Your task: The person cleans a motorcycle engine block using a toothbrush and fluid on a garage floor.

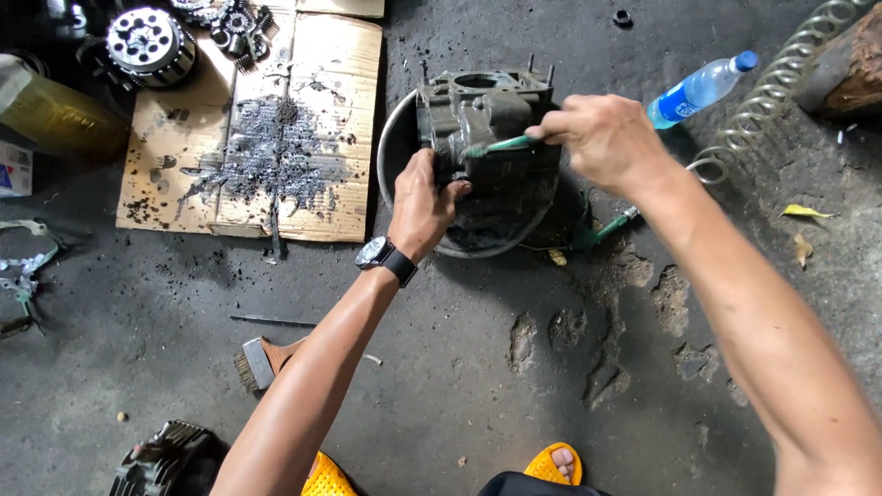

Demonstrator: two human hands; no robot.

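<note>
- My left hand (424,204) is wrapped around the near left side of a dark, greasy engine casing (487,129), fingers curled tight against the metal; a black wristwatch (384,257) sits on that wrist.
- My right hand (602,138) pinches the handle of a green toothbrush (501,145), fingers pressed together on it, with the bristle end laid against the front of the casing, just beside my left fingertips.
- The casing stands in a round metal basin (390,156) on the grimy concrete floor (459,367), far and centre in my view; the basin's rim shows on the left and along the near edge.
- Left of the basin lies a flattened sheet of cardboard (184,156) smeared with black grit, and at its far edge I see a round clutch drum (147,41) and some small gears (234,23).
- Far right, a clear plastic bottle (698,89) with a blue cap lies on the floor, with a coiled clear hose (781,83) beside it.
- Near left, a paintbrush (262,360) rests on the concrete, apart from both hands.
- At the near edge I can make out yellow sandals (556,459) and, in the left corner, another dark finned engine part (161,459).
</note>
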